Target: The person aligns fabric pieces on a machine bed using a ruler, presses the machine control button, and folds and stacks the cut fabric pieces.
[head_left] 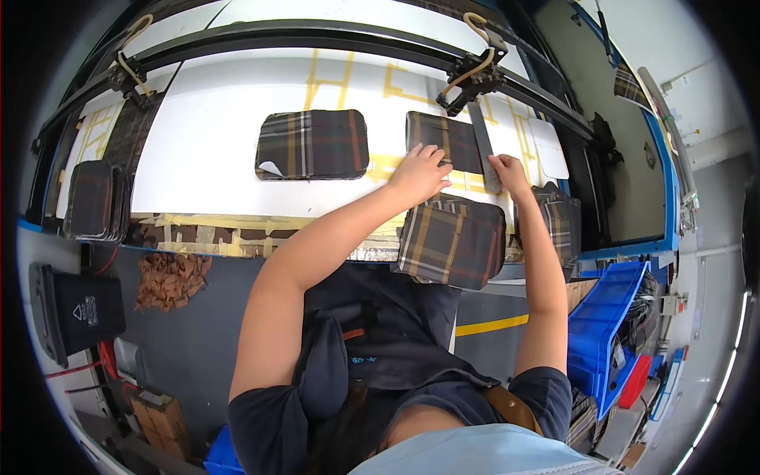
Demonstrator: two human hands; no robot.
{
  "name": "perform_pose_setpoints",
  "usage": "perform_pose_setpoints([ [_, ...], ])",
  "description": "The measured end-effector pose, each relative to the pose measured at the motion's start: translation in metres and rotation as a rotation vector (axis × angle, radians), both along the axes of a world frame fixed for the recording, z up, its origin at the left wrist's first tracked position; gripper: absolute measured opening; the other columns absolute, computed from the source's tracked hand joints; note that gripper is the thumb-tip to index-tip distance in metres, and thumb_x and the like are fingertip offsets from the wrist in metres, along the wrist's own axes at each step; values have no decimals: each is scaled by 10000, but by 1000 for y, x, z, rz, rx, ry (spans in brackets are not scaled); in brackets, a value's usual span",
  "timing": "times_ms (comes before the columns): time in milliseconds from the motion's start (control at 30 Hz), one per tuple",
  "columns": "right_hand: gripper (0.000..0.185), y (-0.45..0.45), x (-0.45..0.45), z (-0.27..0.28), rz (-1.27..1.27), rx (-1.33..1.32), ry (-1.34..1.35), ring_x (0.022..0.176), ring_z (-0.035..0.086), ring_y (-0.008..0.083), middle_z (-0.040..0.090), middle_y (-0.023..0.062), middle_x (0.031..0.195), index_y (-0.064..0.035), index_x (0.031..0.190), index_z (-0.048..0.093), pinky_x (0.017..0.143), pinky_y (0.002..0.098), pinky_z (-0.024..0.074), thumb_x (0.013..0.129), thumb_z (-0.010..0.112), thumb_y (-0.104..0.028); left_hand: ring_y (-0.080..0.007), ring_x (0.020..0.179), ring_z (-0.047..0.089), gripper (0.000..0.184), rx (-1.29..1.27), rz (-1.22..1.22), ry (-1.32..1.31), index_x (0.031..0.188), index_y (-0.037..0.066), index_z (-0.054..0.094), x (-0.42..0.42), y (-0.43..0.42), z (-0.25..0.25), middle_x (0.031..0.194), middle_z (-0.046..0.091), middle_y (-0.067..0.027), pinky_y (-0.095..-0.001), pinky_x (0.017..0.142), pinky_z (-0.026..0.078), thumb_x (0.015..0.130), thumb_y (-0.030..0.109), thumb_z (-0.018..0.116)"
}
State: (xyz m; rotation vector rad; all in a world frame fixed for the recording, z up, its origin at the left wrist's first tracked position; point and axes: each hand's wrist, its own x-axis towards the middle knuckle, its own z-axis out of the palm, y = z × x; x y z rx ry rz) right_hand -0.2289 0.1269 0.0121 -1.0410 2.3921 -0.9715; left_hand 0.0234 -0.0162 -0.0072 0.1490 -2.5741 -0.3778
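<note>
My left hand (421,174) lies with its fingers spread on the near left part of a dark plaid piece (459,141) on the white work surface. A long grey metal strip (481,142) lies along that piece's right edge, its near end pinched in my right hand (509,172). Just below my hands, a stack of plaid pieces (453,241) overhangs the table's front edge. Left of them, another plaid piece (313,145) with rounded corners lies flat, a small white patch showing at its lower left corner.
A black machine rail (317,34) crosses above the table, with a machine head (473,73) close beyond my hands. More plaid stacks stand at the far left (95,199) and right (560,226). Blue bins (598,324) are at the lower right, a black bin (79,309) at the lower left.
</note>
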Motion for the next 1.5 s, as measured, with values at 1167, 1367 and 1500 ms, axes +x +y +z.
perform_pose_setpoints([
  [1167,616,410,-264,291,-709,223,692,1272,470,427,529,283,1304,-271,1320,462,1048,453,374,785,382,24,-297,963,593,113,76,-35,196,946,36,691,2,2,34,994,630,-93,-408,843,470,861,87,636],
  [1367,555,411,-271,278,-1014,75,795,1241,507,424,551,278,1293,-161,1353,469,1041,448,400,804,499,-80,-287,919,598,110,93,-106,213,947,51,687,3,6,43,945,637,-79,-394,804,470,847,61,641],
  [1500,592,415,-254,262,-1186,-150,906,1091,600,418,590,290,1191,58,1343,421,965,449,455,773,528,-64,-282,803,606,109,107,-259,265,935,55,677,6,11,55,847,634,-81,-375,719,476,827,52,664],
])
